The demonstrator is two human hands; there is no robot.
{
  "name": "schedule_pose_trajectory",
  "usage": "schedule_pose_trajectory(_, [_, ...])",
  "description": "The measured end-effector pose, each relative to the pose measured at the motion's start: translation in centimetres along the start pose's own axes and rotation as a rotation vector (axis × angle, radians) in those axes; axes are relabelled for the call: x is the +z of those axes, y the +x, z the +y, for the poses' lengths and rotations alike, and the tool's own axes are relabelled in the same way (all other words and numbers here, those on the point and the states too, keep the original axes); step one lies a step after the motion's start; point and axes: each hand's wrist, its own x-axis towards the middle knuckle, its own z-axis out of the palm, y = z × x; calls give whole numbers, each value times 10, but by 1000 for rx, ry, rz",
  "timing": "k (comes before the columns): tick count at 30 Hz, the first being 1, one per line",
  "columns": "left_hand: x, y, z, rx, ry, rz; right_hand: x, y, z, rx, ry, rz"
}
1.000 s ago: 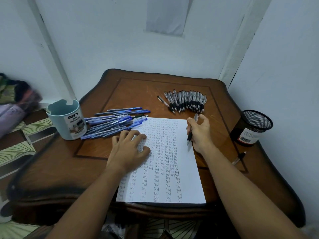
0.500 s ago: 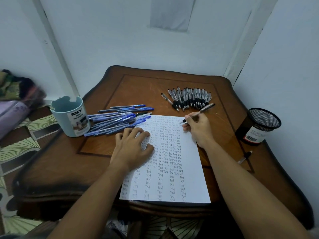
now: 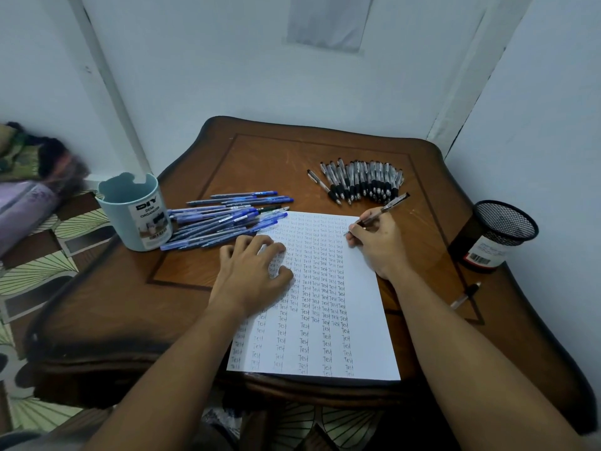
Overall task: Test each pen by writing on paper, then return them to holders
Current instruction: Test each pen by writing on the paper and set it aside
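Right hand [image 3: 379, 244] pinches black pen [image 3: 385, 209], fingers closed on barrel, tip on paper [image 3: 367, 320] at 2 o'clock corner. Left hand [image 3: 252, 276] flat, fingers spread, pressing paper's 9 o'clock edge.

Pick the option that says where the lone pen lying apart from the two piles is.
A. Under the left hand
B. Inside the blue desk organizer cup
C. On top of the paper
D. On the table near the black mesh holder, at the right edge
D: the lone pen lies flat on the table just in front of the black mesh holder, off the paper and away from both piles.
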Motion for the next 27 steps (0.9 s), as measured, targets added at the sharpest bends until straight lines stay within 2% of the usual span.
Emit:
schedule_pose_trajectory(13, [2, -1, -1, 10, 9, 19, 3, 0, 1, -8, -136, 8])
schedule_pose_trajectory(24, [2, 0, -1, 14, 16, 11, 1, 0, 1, 4, -51, 31])
schedule_pose_trajectory(27, [2, 0, -1, 10, 17, 8, 2, -1, 0, -6, -104, 5])
